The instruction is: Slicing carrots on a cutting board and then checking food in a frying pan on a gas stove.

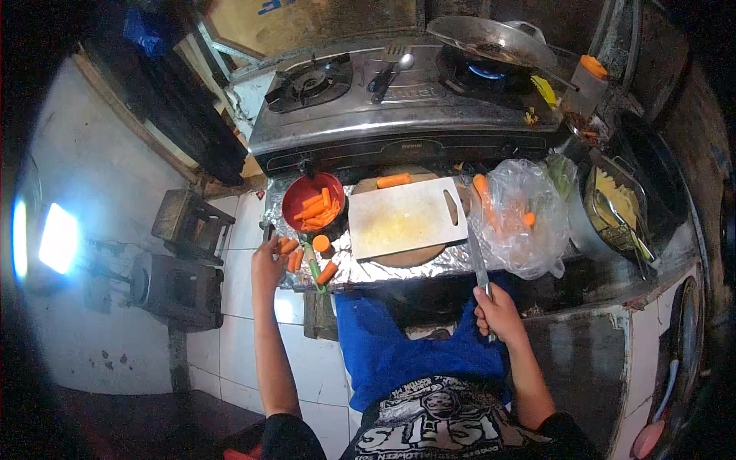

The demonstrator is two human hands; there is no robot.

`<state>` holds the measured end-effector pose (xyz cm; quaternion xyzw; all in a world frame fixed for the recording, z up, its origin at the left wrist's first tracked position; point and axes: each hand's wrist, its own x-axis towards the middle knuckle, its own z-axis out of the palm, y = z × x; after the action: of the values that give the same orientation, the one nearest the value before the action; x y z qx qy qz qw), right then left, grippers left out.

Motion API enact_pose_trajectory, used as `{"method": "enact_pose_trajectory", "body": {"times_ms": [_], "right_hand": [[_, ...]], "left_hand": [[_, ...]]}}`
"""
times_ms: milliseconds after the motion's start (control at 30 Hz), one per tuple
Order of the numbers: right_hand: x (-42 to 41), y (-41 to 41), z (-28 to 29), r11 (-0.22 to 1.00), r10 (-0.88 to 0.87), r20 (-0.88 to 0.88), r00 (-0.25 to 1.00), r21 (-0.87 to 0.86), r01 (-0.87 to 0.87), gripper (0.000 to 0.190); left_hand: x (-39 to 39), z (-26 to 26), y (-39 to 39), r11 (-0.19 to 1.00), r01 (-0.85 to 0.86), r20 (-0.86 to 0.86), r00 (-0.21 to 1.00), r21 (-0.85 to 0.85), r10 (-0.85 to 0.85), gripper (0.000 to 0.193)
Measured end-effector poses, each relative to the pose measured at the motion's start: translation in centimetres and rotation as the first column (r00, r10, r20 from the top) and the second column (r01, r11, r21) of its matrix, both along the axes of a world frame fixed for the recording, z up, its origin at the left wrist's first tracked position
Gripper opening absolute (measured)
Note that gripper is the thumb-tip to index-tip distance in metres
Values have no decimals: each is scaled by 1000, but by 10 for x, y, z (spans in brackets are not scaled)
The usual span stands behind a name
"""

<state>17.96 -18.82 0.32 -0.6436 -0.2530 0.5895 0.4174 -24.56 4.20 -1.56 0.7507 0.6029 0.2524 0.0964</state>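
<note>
My right hand [497, 313] is closed around the handle of a kitchen knife [477, 256], its blade pointing away beside the right edge of a white cutting board [402, 221]. My left hand [269, 261] touches carrot pieces [287, 245] at the left end of the foil; whether it grips one cannot be told. Behind that hand, a red bowl [292, 202] holds cut carrot sticks. Near it stand an upright carrot chunk [321, 244], a green-handled tool, perhaps a peeler [313, 267], and another carrot chunk [328, 273]. One carrot [394, 180] lies at the board's far edge.
A clear plastic bag [532, 247] with carrots lies right of the board. Farther right, a wire basket [624, 233] holds pale cut food. Behind is a gas stove [397, 115], a wok [494, 43] over a lit blue flame, with a spoon [405, 62] between the burners.
</note>
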Motion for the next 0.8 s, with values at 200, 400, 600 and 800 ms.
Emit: {"method": "enact_pose_trajectory", "body": {"times_ms": [200, 400, 600, 800], "right_hand": [[-6, 4, 2, 999, 33, 44, 998, 18, -34, 30], [-10, 7, -2, 997, 75, 95, 993, 24, -77, 28], [-4, 9, -2, 995, 83, 189, 979, 38, -92, 29], [-4, -2, 1, 997, 42, 183, 982, 62, -54, 27]], "left_hand": [[-19, 9, -3, 988, 88, 86, 993, -130, -77, 52], [28, 45, -23, 970, -12, 162, 986, 244, -28, 38], [169, 64, -8, 927, 350, 284, 882, 137, -375, 26], [224, 11, 67, 900, 377, 13, 921, 218, -389, 25]]}}
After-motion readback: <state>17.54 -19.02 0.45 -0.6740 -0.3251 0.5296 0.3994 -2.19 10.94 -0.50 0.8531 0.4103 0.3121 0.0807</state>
